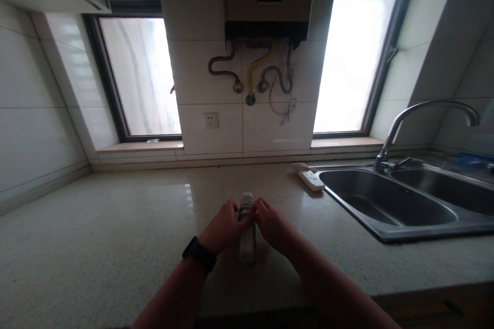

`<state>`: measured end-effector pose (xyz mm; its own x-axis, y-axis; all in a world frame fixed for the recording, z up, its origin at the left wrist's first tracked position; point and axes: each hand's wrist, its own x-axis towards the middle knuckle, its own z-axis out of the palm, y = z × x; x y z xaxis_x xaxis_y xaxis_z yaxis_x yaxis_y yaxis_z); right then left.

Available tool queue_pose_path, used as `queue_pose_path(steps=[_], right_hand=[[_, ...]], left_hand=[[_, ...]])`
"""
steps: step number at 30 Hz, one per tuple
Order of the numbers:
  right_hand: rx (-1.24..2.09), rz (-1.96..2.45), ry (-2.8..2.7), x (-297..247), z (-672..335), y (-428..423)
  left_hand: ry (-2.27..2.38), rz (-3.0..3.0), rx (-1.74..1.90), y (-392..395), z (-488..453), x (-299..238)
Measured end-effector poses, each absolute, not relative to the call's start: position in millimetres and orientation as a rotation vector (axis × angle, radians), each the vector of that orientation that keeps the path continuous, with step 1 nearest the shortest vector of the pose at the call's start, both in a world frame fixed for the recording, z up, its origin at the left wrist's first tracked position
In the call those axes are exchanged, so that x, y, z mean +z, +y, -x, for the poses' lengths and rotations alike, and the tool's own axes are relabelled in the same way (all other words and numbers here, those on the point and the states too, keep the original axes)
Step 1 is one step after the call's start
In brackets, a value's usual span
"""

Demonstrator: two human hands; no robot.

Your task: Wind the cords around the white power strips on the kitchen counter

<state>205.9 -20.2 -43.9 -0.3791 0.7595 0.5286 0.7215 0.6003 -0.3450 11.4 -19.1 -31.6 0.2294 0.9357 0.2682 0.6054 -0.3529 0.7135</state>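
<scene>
A white power strip [247,251] lies lengthwise before me on the counter, with its pale cord [247,202] wound in several turns around the far part. My left hand [225,224] closes on the strip from the left, its thumb across the top; a dark watch is on that wrist. From the right, my right hand [273,224] has its fingertips pinched at the wound cord. The fingers partly cover the middle of the strip and some of the turns.
Another white power strip [311,180] with a bundled cord lies near the double sink [380,234], which has a curved faucet [393,126]. The speckled counter [96,247] runs to a tiled wall with a socket [211,120]. Above hangs a water heater [247,0] with hoses.
</scene>
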Motion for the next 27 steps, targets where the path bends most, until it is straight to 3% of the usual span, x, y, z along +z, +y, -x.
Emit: queue_pose_path(steps=[5, 13, 19, 27], right_hand=[[-0.016, 1.05, -2.162, -41.9, -203.3, -22.7], [0.016, 0.89, -2.073, -31.9, -196.6, -31.2], [0.129, 0.956, -1.963, -29.5, -202.1, -30.6], [-0.144, 1.034, -1.88, -27.3, -198.6, -34.1]], left_hand=[[1.101, -1.751, 0.762, -19.9, -15.2, -32.8], [0.92, -1.41, 0.978, -33.0, -31.2, -26.3], [0.802, -1.492, 1.12, -29.1, -30.0, -26.9], [0.731, -1.419, 1.11, -38.9, -44.1, -24.2]])
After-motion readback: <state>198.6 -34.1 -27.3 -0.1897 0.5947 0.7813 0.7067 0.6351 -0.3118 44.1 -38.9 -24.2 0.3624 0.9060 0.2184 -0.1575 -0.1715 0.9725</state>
